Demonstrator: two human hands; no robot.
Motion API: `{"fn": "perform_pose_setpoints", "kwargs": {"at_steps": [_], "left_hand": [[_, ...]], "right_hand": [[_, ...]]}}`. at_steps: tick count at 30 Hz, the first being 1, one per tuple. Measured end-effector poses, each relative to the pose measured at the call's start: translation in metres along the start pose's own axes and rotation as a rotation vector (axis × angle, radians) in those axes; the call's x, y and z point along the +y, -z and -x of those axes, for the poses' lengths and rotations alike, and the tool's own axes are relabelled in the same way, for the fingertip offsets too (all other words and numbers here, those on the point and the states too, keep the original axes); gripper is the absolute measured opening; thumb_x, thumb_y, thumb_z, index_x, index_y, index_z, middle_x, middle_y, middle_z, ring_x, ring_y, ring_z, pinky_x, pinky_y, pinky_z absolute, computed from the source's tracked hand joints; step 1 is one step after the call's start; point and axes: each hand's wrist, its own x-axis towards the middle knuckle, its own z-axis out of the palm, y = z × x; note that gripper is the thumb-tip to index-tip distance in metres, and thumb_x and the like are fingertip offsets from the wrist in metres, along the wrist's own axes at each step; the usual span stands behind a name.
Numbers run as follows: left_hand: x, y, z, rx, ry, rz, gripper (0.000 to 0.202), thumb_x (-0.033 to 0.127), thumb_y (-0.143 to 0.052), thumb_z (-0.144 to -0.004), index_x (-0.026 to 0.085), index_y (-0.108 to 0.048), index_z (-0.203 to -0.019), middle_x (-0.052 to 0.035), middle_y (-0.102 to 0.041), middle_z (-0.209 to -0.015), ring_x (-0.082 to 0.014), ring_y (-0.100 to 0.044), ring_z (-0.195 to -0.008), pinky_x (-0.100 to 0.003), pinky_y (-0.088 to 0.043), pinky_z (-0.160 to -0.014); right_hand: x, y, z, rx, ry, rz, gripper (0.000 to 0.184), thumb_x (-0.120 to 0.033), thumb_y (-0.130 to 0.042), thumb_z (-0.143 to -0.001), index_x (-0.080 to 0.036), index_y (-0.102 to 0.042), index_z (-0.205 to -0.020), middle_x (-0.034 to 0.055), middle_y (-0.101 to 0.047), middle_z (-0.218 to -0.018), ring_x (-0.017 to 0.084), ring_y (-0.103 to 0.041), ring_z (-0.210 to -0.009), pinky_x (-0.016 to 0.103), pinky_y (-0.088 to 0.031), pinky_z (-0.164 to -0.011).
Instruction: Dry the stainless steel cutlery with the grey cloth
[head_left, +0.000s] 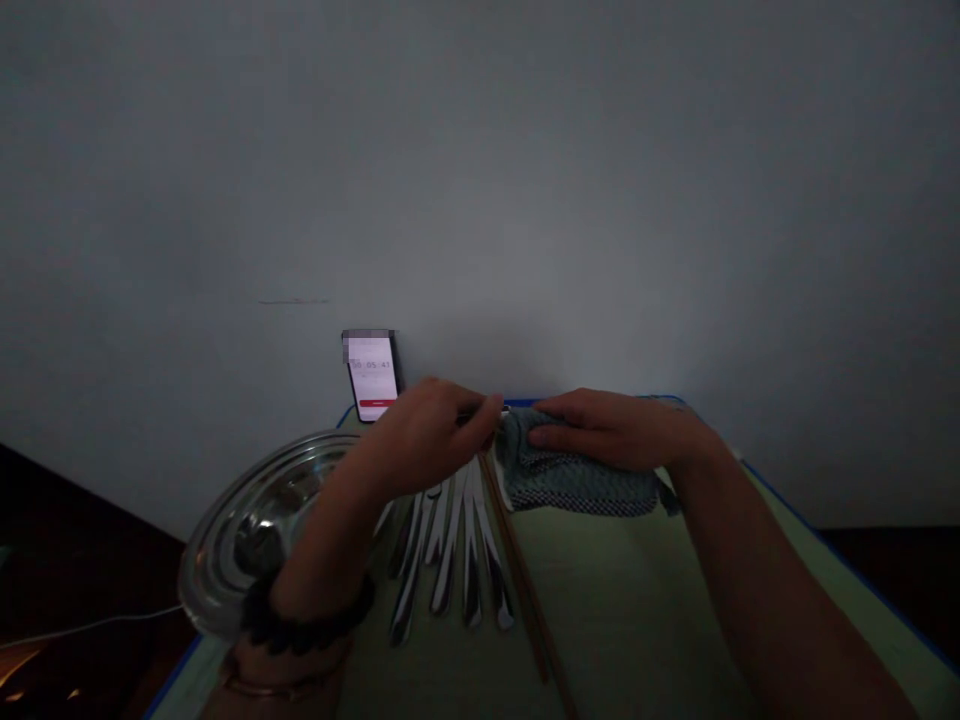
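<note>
My left hand is closed in a pinch in front of the wall. A small shiny bit of something shows past its fingertips, against the cloth's left end, but most of it is hidden. A grey-blue checked cloth lies bunched under my right hand, whose fingers are wrapped over it. Below my left hand, several metal cutlery pieces lie fanned out, handles towards me. Two brown chopsticks run alongside them on the right.
A shiny metal basin stands at the table's left edge, partly behind my left forearm. A phone showing a timer leans on the wall. The pale green table has blue edging. A white cable runs by the basin.
</note>
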Motion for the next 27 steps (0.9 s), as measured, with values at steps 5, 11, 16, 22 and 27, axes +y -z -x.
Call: {"fn": "perform_pose_setpoints", "kwargs": {"at_steps": [5, 11, 16, 22, 27], "left_hand": [[-0.014, 0.001, 0.002, -0.063, 0.023, 0.097, 0.045, 0.041, -0.033, -0.085, 0.015, -0.059, -0.059, 0.0028, -0.046, -0.048, -0.0081, -0.040, -0.044, -0.019, -0.028, -0.044], [-0.026, 0.005, 0.002, 0.050, 0.119, 0.093, 0.047, 0.044, -0.036, -0.084, 0.015, -0.061, -0.058, 0.0035, -0.043, -0.045, -0.0080, -0.039, -0.041, -0.019, -0.027, -0.043], [-0.021, -0.003, -0.006, 0.108, 0.173, 0.042, 0.048, 0.040, -0.037, -0.084, 0.013, -0.060, -0.053, 0.0024, -0.046, -0.044, -0.0080, -0.042, -0.042, -0.020, -0.029, -0.046], [-0.017, -0.006, -0.008, 0.082, 0.075, 0.082, 0.045, 0.042, -0.038, -0.084, 0.013, -0.062, -0.061, 0.0016, -0.051, -0.050, -0.0085, -0.045, -0.048, -0.020, -0.029, -0.048], [-0.032, 0.005, -0.001, 0.152, 0.149, 0.142, 0.042, 0.046, -0.043, -0.082, 0.013, -0.062, -0.062, 0.0022, -0.051, -0.047, -0.0086, -0.044, -0.046, -0.019, -0.031, -0.045]], "right_hand": [[0.014, 0.009, 0.014, -0.035, -0.061, -0.057, 0.035, -0.043, -0.040, -0.086, -0.018, -0.062, -0.095, 0.0025, -0.065, -0.088, 0.017, -0.057, -0.079, 0.028, -0.043, -0.071], [0.021, 0.009, 0.014, 0.049, -0.093, 0.023, 0.036, -0.044, -0.039, -0.086, -0.017, -0.063, -0.091, 0.0036, -0.064, -0.083, 0.017, -0.056, -0.076, 0.029, -0.042, -0.071], [0.011, -0.005, -0.005, 0.103, -0.010, 0.107, 0.033, -0.041, -0.036, -0.088, -0.016, -0.058, -0.089, 0.0049, -0.063, -0.084, 0.017, -0.055, -0.075, 0.029, -0.041, -0.069], [0.001, -0.011, -0.008, 0.150, -0.003, 0.133, 0.027, -0.038, -0.037, -0.088, -0.018, -0.055, -0.083, 0.0044, -0.062, -0.079, 0.016, -0.055, -0.071, 0.028, -0.040, -0.066], [0.006, -0.005, -0.004, 0.124, -0.079, 0.146, 0.029, -0.041, -0.039, -0.087, -0.017, -0.056, -0.085, 0.0047, -0.061, -0.080, 0.016, -0.054, -0.070, 0.028, -0.039, -0.064]]}}
